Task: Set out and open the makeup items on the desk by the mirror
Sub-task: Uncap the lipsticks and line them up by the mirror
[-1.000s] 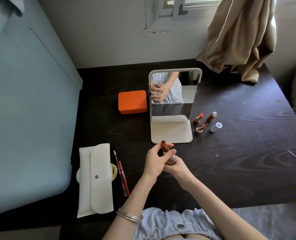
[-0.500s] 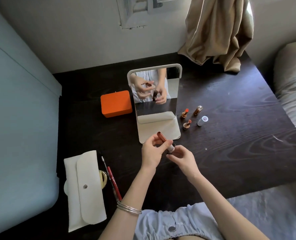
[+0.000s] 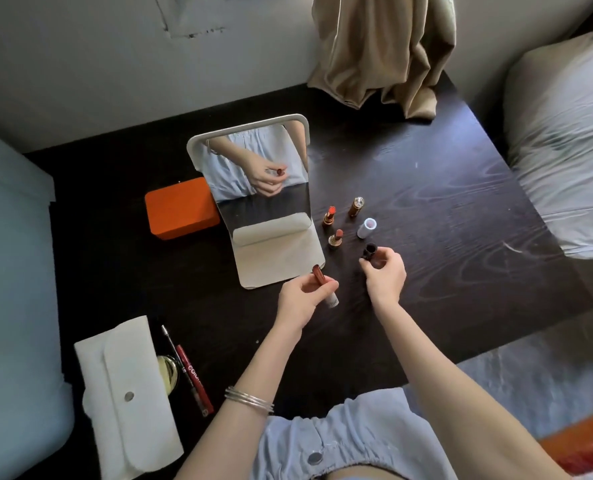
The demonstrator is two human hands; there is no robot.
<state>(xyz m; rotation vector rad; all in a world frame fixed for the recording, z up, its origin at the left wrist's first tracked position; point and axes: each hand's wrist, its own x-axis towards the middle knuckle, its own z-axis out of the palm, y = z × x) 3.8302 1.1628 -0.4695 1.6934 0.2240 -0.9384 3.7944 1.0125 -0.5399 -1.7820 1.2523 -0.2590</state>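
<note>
A white-framed mirror (image 3: 253, 174) stands on the dark desk (image 3: 461, 209). My left hand (image 3: 303, 294) grips a reddish-brown lipstick tube (image 3: 319, 273) with a white end, just in front of the mirror's base. My right hand (image 3: 385, 271) holds a small black cap (image 3: 369, 251), upright, to the right of it. Beside the mirror stand two open lipsticks (image 3: 330, 215) (image 3: 336, 238), a gold tube (image 3: 356, 206) and a white cap (image 3: 367, 227).
An orange box (image 3: 180, 209) sits left of the mirror. A white pouch (image 3: 125, 393), a gold compact (image 3: 168, 374) and two pencils (image 3: 192, 375) lie at the desk's front left. A beige curtain (image 3: 385, 50) drapes onto the back edge; a bed (image 3: 565, 133) borders the right.
My hands have come apart: the right has pulled the black cap off the tube and carried it right, toward the other lipsticks. The left still holds the tube. The camera view shifted right.
</note>
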